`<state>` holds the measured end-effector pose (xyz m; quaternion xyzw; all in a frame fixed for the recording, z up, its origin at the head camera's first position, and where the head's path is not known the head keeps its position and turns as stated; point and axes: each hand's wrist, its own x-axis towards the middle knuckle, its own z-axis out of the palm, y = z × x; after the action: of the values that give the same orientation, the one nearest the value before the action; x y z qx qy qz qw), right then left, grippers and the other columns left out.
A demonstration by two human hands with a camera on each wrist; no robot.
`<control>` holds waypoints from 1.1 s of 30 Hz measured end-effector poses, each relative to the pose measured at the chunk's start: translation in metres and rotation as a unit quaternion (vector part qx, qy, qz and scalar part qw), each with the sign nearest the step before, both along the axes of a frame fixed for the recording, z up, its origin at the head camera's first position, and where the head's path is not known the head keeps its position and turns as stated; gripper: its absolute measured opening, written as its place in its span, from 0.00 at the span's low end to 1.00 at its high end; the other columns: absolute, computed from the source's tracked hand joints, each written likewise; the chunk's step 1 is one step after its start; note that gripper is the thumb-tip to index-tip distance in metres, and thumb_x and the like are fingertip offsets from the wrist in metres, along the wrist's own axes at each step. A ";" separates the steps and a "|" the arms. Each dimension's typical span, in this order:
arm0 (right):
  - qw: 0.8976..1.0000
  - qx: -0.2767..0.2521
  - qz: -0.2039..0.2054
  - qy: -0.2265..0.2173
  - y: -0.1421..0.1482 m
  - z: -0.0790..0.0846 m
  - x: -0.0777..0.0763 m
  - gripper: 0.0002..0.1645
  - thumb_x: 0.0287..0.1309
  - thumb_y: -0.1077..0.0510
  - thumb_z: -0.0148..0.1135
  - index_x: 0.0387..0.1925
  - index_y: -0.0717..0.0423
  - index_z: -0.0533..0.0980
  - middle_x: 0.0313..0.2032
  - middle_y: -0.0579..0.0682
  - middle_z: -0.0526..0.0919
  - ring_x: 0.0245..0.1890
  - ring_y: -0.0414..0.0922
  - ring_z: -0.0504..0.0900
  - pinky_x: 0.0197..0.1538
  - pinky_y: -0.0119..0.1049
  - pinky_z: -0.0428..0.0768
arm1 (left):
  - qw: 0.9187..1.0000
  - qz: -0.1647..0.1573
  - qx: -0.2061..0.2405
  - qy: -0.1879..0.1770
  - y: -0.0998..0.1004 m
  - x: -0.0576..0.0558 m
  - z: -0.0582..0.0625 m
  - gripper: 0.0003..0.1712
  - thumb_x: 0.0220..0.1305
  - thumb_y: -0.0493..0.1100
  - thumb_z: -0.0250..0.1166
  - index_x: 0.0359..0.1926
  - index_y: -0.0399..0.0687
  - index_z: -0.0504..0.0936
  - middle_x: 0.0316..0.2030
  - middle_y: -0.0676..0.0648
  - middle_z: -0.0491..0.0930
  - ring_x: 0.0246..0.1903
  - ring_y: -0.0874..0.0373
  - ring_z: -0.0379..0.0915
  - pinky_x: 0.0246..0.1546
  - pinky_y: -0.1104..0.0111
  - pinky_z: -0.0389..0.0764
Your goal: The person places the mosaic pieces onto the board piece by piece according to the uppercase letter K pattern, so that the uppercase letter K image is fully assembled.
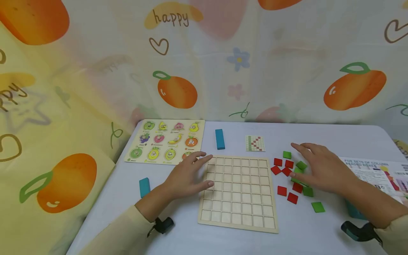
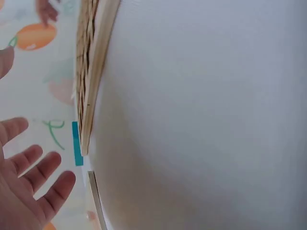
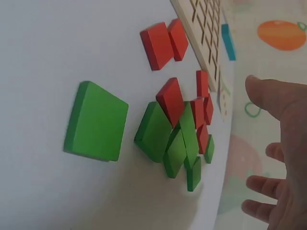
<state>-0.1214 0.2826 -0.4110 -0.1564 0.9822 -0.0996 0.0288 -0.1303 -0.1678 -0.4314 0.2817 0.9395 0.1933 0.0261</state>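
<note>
A wooden grid board [image 1: 240, 193] with bare square cells lies mid-table. My left hand [image 1: 188, 175] hovers at its left edge, fingers spread and holding nothing; the left wrist view shows the same hand [image 2: 33, 187] apart from the board. On the board's right, red square tiles [image 1: 282, 191] and green square tiles [image 1: 318, 207] lie loosely scattered, some overlapping. Over them hangs my right hand [image 1: 322, 168], fingers extended, nothing held. In the right wrist view, that hand [image 3: 283, 158] is beside the pile, clear of a nearby green tile [image 3: 97, 123].
A small pattern card [image 1: 255, 143] lies behind the board. Blue blocks stand at the back [image 1: 220, 139] and left [image 1: 145, 187]. A fruit picture board [image 1: 165, 141] is at back left. Under my right forearm sits a printed box or booklet [image 1: 379, 173].
</note>
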 end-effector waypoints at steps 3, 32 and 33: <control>1.000 -0.009 -0.001 -0.005 0.003 -0.003 -0.006 0.61 0.55 0.32 0.77 0.81 0.55 0.63 0.70 0.70 0.70 0.67 0.71 0.68 0.58 0.73 0.76 | 0.999 0.003 0.031 -0.012 0.000 0.001 -0.002 0.47 0.65 0.68 0.68 0.80 0.59 0.69 0.74 0.47 0.67 0.65 0.50 0.72 0.56 0.47 0.80; 0.984 -0.148 -0.015 -0.099 0.006 -0.026 -0.056 0.27 0.70 0.55 0.69 0.64 0.65 0.78 0.56 0.66 0.81 0.51 0.60 0.79 0.51 0.55 0.84 | 0.982 0.043 0.130 -0.134 -0.024 -0.002 -0.029 0.33 0.60 0.48 0.82 0.66 0.63 0.84 0.49 0.60 0.80 0.45 0.60 0.73 0.43 0.64 0.75; 0.983 -0.149 -0.020 -0.102 0.006 -0.027 -0.057 0.26 0.71 0.55 0.69 0.64 0.65 0.78 0.56 0.66 0.81 0.51 0.60 0.78 0.52 0.55 0.83 | 0.982 0.044 0.131 -0.132 -0.024 -0.003 -0.030 0.32 0.60 0.48 0.82 0.66 0.64 0.85 0.50 0.61 0.80 0.45 0.60 0.73 0.44 0.64 0.75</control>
<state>-0.1781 0.2889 -0.4377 -0.1284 0.9512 -0.2607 0.1035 -0.1331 -0.1914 -0.4617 0.2135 0.9057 0.3511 0.1045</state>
